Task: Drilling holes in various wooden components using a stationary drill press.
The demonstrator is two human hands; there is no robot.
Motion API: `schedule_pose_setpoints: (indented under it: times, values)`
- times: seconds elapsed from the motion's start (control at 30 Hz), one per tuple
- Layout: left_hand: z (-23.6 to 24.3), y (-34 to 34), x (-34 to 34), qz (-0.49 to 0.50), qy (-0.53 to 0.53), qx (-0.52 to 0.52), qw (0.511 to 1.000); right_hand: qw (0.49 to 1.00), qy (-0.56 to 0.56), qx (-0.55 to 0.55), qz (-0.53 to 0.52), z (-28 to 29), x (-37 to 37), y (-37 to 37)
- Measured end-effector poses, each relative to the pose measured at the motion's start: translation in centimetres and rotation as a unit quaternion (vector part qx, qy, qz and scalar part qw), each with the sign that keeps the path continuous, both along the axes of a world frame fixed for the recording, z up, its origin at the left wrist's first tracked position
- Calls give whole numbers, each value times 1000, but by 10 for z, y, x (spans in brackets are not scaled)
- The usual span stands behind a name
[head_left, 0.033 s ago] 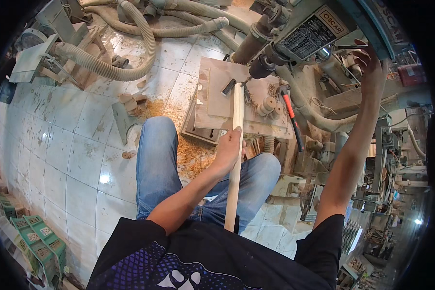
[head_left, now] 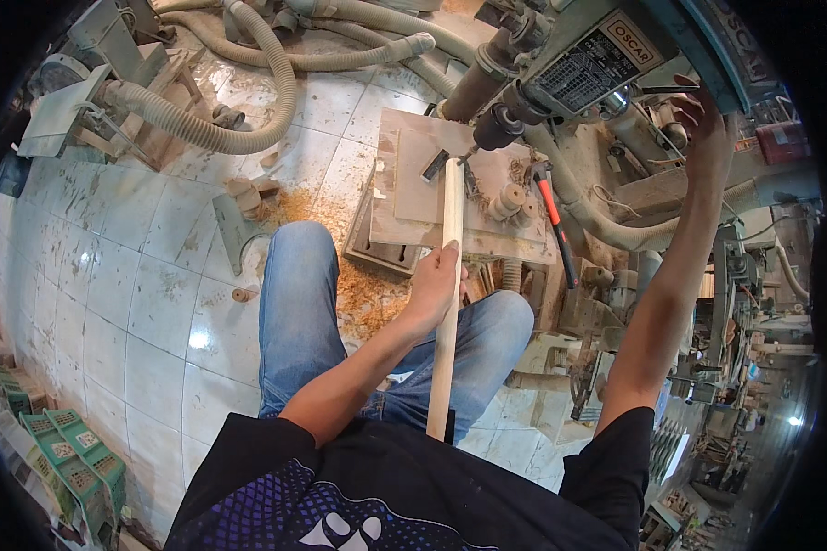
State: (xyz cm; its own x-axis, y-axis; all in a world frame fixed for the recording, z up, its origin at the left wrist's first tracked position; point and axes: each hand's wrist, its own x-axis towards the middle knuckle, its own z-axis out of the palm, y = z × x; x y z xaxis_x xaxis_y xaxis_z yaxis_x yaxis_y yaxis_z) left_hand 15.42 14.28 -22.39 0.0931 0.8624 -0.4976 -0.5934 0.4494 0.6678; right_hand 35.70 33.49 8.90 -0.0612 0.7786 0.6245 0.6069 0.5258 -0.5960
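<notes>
– Fingers [head_left: 465, 276] of the left hand [head_left: 434, 288]: what is their state?

– They are curled around a pale wooden bar [head_left: 445, 331], with the thumb laid against it. Those of the right hand [head_left: 705, 119], at the far right, are bent and somewhat parted beside a dark lever [head_left: 657, 89]; whether they close on it cannot be told.

– And the apparatus, in descending order of size?

– Largest is the drill press [head_left: 574, 81], its head occupying the far right. Next is a flat board [head_left: 400, 207], lying below the chuck and strewn with shavings.

– Where does the bar lie?

– Third in size, it runs from the near side to the far, its far end over the board, just beside the drill bit [head_left: 469, 154]. Contact between the two cannot be made out.

– What smaller items follow?

– A hammer [head_left: 551, 207] with a red and black handle, at the board's right edge; then the dark chuck [head_left: 498, 127] that carries the bit; then round wooden pieces [head_left: 508, 199] between bar and hammer. Slimmest of all is the bit itself, tilted in this view.
</notes>
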Motion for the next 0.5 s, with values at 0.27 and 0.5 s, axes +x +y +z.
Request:
schedule_pose_setpoints:
  times: [0.27, 0.5]
  values:
    - [5, 0, -1, -1, 3, -15, 1000, 999, 34, -11, -25, 0, -5, -4]
    - [6, 0, -1, 0, 0, -12, 1000, 998, 58, -11, -25, 0, -6, -4]
